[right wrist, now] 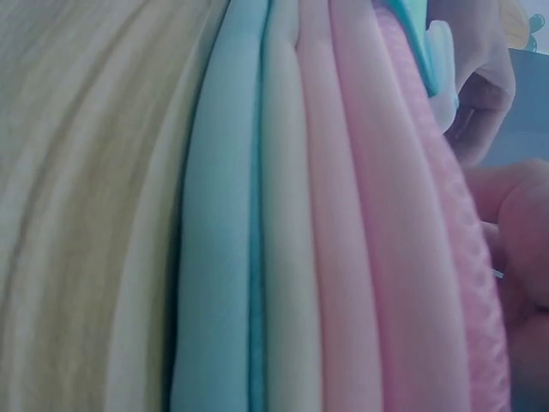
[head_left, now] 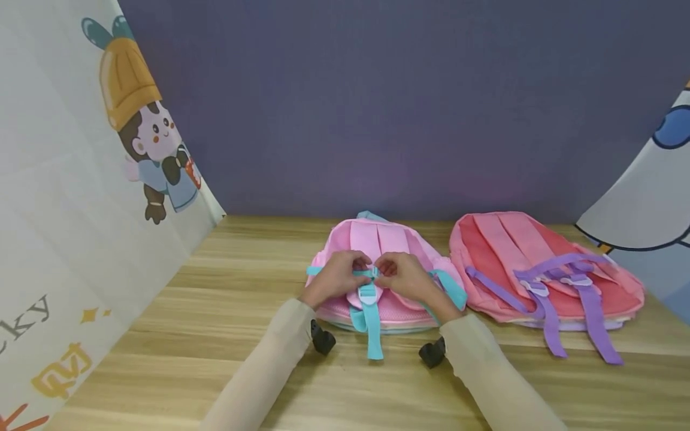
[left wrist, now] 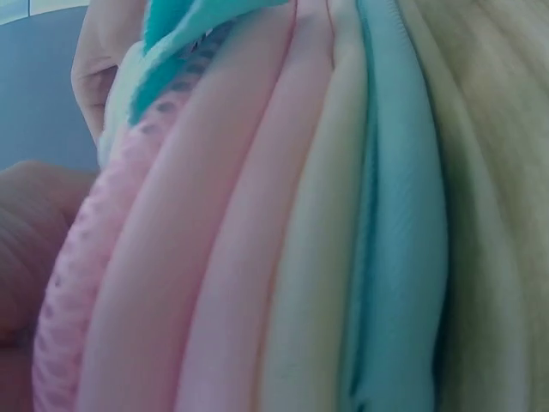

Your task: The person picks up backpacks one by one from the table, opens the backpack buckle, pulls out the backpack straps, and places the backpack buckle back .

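A pink backpack [head_left: 420, 245] with teal straps lies on the table, its shoulder-strap side up. Across its middle runs a teal strap with a small light buckle [head_left: 374, 272]. My left hand [head_left: 338, 274] pinches the strap at the buckle's left side. From the right, my right hand [head_left: 408, 276] holds the buckle's other side between thumb and fingers. Below them, a teal webbing tail [head_left: 374, 335] hangs from a white slider [head_left: 368, 294]. The wrist views mostly show the bag's layered pink, cream and teal edge [left wrist: 403, 215], and the fingertips are hidden there.
To the right, touching or nearly touching the pink bag, lies a coral backpack [head_left: 487, 251] with purple straps [head_left: 595, 323]. Both bags rest on a wood-grain table [head_left: 178, 359]. A dark panel [head_left: 377, 108] stands behind, and a printed cloth [head_left: 54, 179] hangs at the left.
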### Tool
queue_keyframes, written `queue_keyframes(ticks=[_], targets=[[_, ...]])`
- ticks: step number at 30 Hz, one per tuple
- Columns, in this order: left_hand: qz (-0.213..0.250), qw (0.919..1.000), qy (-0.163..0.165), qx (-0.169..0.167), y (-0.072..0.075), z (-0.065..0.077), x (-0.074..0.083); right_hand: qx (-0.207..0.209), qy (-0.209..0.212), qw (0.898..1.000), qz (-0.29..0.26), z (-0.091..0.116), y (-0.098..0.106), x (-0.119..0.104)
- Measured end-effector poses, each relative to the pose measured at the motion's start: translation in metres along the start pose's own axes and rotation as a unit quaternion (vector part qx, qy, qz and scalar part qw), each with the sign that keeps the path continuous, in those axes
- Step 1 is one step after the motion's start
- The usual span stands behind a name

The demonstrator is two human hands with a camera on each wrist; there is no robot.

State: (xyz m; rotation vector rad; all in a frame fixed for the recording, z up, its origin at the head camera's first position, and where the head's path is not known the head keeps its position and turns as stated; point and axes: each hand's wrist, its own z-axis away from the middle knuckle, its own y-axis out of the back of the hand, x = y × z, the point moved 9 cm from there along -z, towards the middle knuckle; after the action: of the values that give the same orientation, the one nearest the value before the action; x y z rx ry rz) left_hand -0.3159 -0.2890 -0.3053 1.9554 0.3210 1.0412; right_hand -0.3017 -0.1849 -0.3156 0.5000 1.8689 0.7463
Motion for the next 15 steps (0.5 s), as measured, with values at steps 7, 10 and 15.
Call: queue_keyframes(ticks=[7, 10, 15], targets=[[-0.039, 0.9992, -0.012, -0.005, -0.0038, -0.0013, 0.0003, 0.000, -0.004, 1.000, -0.001, 0.0013, -0.0016, 0.0033], [-0.039, 0.9990, -0.022, 0.004, -0.0061, -0.0024, 0.0003, -0.001, -0.001, 1.000, -0.001, 0.0013, -0.0012, 0.0036], [-0.022, 0.9994, -0.018, 0.017, -0.0061, -0.0029, -0.0005, -0.002, 0.001, 1.000, 0.004, -0.0016, -0.0003, 0.0030]])
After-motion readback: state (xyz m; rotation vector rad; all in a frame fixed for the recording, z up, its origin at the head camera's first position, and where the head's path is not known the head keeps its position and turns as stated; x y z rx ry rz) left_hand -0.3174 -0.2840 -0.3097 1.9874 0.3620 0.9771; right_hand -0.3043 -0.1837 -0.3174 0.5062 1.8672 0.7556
